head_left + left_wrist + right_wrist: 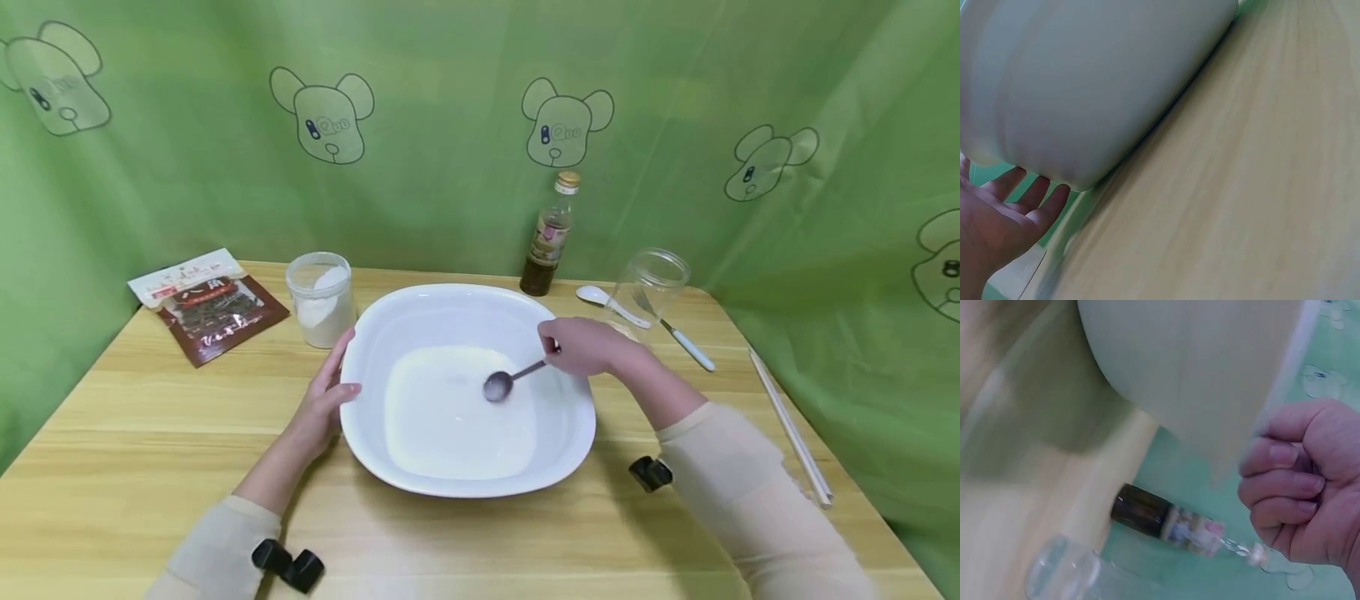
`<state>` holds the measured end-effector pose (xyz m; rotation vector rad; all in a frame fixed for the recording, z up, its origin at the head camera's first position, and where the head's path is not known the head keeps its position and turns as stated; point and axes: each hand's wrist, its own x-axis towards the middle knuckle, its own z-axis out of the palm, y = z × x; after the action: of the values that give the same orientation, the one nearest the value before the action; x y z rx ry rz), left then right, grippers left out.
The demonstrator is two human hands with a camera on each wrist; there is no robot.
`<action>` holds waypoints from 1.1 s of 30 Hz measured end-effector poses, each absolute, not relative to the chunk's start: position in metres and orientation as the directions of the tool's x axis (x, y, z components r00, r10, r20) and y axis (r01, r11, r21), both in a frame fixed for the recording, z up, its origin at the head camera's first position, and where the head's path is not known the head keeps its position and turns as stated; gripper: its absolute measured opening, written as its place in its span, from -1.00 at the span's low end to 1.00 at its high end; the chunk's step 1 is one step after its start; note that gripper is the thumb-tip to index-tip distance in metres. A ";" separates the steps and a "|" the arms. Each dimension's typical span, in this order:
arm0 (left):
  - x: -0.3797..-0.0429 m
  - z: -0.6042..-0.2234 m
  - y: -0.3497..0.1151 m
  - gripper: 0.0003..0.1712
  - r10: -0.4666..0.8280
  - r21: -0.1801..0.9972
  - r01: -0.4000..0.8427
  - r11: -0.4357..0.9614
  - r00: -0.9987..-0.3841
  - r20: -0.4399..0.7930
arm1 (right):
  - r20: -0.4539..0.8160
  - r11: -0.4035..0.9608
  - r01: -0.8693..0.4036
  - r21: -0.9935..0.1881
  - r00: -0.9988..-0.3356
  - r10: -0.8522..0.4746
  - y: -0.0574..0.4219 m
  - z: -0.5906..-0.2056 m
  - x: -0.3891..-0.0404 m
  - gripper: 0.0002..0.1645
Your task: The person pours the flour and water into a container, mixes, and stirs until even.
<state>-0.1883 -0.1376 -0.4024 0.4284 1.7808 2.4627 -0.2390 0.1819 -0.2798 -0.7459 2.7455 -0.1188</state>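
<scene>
A white basin (pixel 468 292) stands on the wooden table, its inside bottom pale and slightly glossy. My left hand (pixel 324 400) holds its left side, thumb over the rim and fingers against the outer wall. In the left wrist view, the fingertips of that hand (pixel 1007 215) meet the basin's wall (pixel 1097 81). Over the basin's right part, my right hand (pixel 581 344) grips a metal spoon (pixel 498 386) by its handle, bowl down inside the basin. The right wrist view shows the right hand's curled fingers (pixel 1282 481) beside the rim; the spoon is hidden there.
Behind the basin's left side is a clear jar of white powder (pixel 322 304), with a brown packet (pixel 217 312) beyond. A dark sauce bottle (pixel 546 242) stands at the back. Rightward are a clear jar (pixel 648 287), white spoon (pixel 592 294), white-handled utensil (pixel 693 350) and white sticks (pixel 791 429).
</scene>
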 end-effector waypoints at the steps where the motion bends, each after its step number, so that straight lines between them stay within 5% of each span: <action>1: -0.188 -0.402 -0.137 -0.13 0.221 0.939 0.105 -0.327 -0.958 0.185 | -0.241 0.866 -0.472 -0.166 -0.832 -0.500 0.179 -0.283 -0.243 -0.91; 7: -0.189 -0.403 -0.136 -0.13 0.221 0.939 0.114 -0.326 -0.956 0.192 | -0.195 0.822 -0.449 -0.350 -0.823 -0.533 0.145 -0.313 -0.255 -0.93; 13: -0.189 -0.402 -0.135 -0.13 0.224 0.938 0.121 -0.324 -0.954 0.200 | -0.289 0.707 -0.466 -0.532 -0.685 -0.669 0.121 -0.324 -0.239 -0.90; 17: -0.189 -0.401 -0.136 -0.13 0.216 0.940 0.111 -0.322 -0.958 0.187 | -0.343 0.652 -0.540 -0.532 -0.567 -0.749 0.128 -0.315 -0.226 -0.85; 20: -0.189 -0.401 -0.136 -0.13 0.216 0.941 0.101 -0.322 -0.960 0.177 | -0.370 0.652 -0.591 -0.475 -0.538 -0.757 0.145 -0.305 -0.220 -0.84; 25: -0.188 -0.400 -0.137 -0.13 0.218 0.943 0.095 -0.320 -0.961 0.171 | -0.392 0.758 -0.553 -0.347 -0.648 -0.653 0.177 -0.288 -0.221 -0.85; 33: -0.188 -0.401 -0.137 -0.13 0.215 0.940 0.100 -0.327 -0.961 0.177 | -0.215 0.876 -0.461 -0.143 -0.850 -0.482 0.176 -0.288 -0.246 -0.91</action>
<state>-0.1880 -0.1373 -0.4012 0.4172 1.7791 2.4668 -0.2457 0.1758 -0.2881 -0.7157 2.8029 -0.1259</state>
